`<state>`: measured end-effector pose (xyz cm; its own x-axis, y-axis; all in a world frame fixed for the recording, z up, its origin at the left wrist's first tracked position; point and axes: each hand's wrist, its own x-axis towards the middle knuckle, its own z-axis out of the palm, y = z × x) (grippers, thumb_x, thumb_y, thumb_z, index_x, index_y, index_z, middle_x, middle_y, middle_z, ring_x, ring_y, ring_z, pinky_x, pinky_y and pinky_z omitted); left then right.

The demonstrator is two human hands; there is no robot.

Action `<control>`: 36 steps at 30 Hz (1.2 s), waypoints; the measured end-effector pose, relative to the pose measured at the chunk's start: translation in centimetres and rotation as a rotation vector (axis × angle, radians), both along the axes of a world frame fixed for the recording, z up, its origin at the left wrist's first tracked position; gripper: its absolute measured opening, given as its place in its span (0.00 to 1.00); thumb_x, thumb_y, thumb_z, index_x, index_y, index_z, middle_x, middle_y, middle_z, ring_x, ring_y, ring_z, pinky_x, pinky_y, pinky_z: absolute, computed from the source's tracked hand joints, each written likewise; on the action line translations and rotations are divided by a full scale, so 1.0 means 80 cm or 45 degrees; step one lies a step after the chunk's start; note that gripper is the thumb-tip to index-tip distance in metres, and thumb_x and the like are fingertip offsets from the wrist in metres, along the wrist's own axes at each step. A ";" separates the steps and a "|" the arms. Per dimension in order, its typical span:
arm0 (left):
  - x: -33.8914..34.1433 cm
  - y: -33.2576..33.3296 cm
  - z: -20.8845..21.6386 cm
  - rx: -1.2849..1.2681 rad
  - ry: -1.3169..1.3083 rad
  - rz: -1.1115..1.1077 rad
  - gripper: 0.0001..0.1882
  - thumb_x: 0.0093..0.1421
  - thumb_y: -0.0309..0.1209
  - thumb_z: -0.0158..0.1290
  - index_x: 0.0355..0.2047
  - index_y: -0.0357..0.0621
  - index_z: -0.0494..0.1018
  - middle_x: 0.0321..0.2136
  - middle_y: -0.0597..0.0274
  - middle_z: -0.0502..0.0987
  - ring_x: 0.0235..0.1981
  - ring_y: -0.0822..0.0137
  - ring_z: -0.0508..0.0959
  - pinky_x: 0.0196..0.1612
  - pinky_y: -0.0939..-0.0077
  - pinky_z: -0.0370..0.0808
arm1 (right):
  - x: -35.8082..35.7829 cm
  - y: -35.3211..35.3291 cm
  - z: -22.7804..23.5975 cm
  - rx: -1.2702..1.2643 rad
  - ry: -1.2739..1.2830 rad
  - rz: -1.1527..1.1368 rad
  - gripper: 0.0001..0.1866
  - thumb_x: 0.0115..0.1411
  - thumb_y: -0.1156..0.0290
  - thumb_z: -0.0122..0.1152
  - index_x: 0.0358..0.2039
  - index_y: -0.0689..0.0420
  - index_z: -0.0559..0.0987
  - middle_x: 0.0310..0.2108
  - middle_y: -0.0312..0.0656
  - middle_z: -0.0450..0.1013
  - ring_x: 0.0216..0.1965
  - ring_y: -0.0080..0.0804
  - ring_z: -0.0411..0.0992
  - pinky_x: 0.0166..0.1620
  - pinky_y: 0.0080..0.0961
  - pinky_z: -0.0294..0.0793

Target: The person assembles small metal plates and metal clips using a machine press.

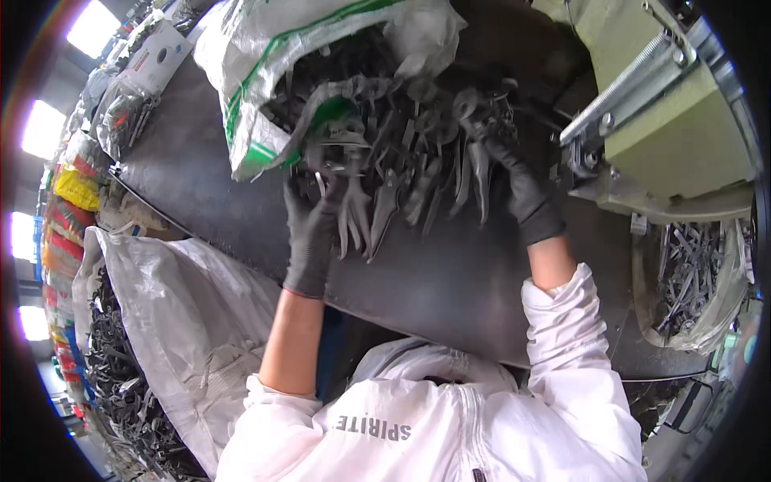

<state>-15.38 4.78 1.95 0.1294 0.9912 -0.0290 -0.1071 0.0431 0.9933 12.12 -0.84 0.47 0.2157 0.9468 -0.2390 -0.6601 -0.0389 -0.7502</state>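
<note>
Numerous grey plier-shaped metal pieces (pixel 385 213), at mouth of white sack (pixel 430 36); left hand (pixel 312 233) below sack, right hand (pixel 522 183) rightward, both at pieces; grips I cannot tell.

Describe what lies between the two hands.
In the head view, grey metal pieces lie on the dark table between left hand and right hand.

We see bright windows (pixel 42 131) in a row along our left, white light (pixel 92 29) glaring through them, colourful bags (pixel 68 217) heaped nearby, a dark table (pixel 434 281) before us.
</note>
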 end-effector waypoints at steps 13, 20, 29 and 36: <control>0.062 0.013 -0.035 -0.171 -0.462 0.032 0.34 0.48 0.24 0.58 0.54 0.40 0.55 0.43 0.57 0.68 0.43 0.66 0.70 0.45 0.72 0.70 | -0.033 0.039 -0.047 0.401 0.276 -0.176 0.21 0.56 0.65 0.56 0.49 0.58 0.70 0.47 0.36 0.68 0.50 0.25 0.64 0.55 0.23 0.61; 0.052 0.012 -0.068 -0.529 -1.199 -0.264 0.26 0.56 0.40 0.51 0.51 0.42 0.60 0.44 0.57 0.69 0.45 0.65 0.70 0.46 0.70 0.70 | -0.027 0.022 -0.053 0.319 0.268 -0.078 0.22 0.55 0.66 0.57 0.50 0.59 0.68 0.49 0.39 0.67 0.51 0.27 0.64 0.55 0.25 0.61; 0.067 0.026 -0.019 -0.237 -0.442 -0.232 0.22 0.54 0.42 0.53 0.43 0.40 0.66 0.33 0.63 0.73 0.33 0.72 0.74 0.37 0.78 0.72 | -0.035 0.030 -0.047 0.235 0.546 0.015 0.30 0.54 0.61 0.57 0.55 0.60 0.61 0.51 0.41 0.64 0.53 0.34 0.62 0.58 0.30 0.58; 0.056 0.077 -0.020 -0.419 -0.649 -0.441 0.25 0.55 0.38 0.54 0.50 0.41 0.61 0.41 0.61 0.71 0.38 0.70 0.74 0.39 0.75 0.74 | -0.052 0.043 -0.039 0.247 0.409 0.059 0.27 0.54 0.63 0.58 0.51 0.63 0.66 0.48 0.42 0.67 0.50 0.32 0.65 0.56 0.27 0.61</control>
<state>-10.94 10.94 0.31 0.5134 0.8406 -0.1726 -0.4820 0.4489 0.7524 7.94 2.57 -2.62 0.1148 0.9881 -0.1028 -0.8638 0.0482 -0.5016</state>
